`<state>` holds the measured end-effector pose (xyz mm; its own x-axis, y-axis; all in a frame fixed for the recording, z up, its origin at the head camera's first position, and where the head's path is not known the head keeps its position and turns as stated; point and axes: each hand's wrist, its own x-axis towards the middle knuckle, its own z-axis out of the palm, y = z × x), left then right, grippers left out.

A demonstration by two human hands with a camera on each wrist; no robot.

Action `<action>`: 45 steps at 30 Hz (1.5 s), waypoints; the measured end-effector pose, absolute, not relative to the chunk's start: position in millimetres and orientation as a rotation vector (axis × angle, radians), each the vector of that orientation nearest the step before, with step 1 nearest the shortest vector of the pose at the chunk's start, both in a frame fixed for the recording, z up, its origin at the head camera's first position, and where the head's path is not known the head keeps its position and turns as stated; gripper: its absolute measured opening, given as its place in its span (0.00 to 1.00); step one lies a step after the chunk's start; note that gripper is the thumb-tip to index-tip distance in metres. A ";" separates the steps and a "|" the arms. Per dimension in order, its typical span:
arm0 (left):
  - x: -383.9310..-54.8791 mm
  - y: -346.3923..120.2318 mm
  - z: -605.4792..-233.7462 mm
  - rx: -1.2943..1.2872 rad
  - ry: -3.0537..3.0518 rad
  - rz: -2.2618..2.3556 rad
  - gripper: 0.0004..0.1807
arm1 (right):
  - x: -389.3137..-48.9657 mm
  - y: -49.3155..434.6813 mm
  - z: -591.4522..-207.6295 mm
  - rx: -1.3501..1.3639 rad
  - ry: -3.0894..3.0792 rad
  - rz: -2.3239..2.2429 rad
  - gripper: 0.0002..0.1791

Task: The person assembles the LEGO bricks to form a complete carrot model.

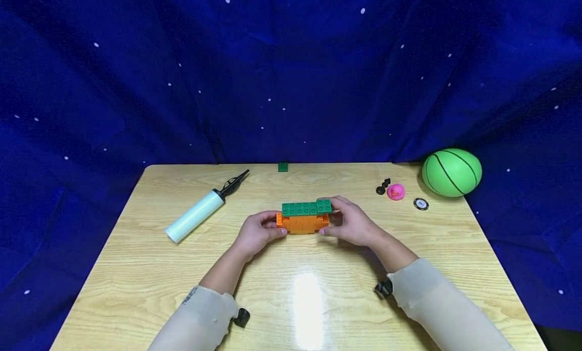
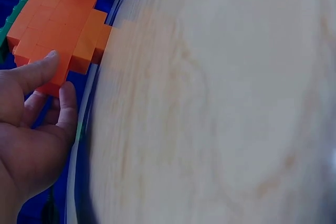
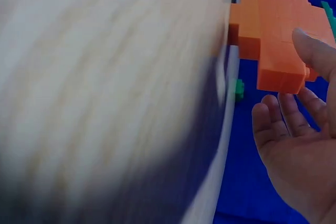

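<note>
A build of orange toy bricks (image 1: pixel 302 224) stands on the table between both hands, with green bricks (image 1: pixel 305 208) across its top. At its left end my left hand (image 1: pixel 257 234) holds it, thumb on the near face and fingers curled around behind. In the left wrist view, the left thumb (image 2: pixel 44 71) lies over the stepped orange side. My right hand (image 1: pixel 352 223) holds the other end, its thumb at the near lower corner and forefinger up by the green layer. The right wrist view shows the right thumb (image 3: pixel 310 48) against the orange side, other fingers loosely bent beyond the end.
A hand pump (image 1: pixel 196 215) lies on the left of the table, and a small green brick (image 1: pixel 283 167) sits at the back edge. Toward the back right are a green ball (image 1: pixel 451 172), a pink rubber duck (image 1: pixel 396 192), a poker chip (image 1: pixel 421 204) and a small black object (image 1: pixel 381 189).
</note>
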<state>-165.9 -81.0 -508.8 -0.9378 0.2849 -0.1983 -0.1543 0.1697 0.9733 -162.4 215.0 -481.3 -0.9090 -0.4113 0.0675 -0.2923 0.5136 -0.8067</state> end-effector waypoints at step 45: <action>-237.4 -97.6 -489.5 0.150 2.405 1.698 0.24 | -154.8 213.8 -483.8 -0.509 2.625 -1.287 0.18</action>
<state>-237.4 -97.6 -489.5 -0.9761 0.1932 -0.0990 -0.0287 0.3372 0.9410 -154.8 213.8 -483.8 -0.9266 -0.3759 -0.0055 -0.2259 0.5683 -0.7912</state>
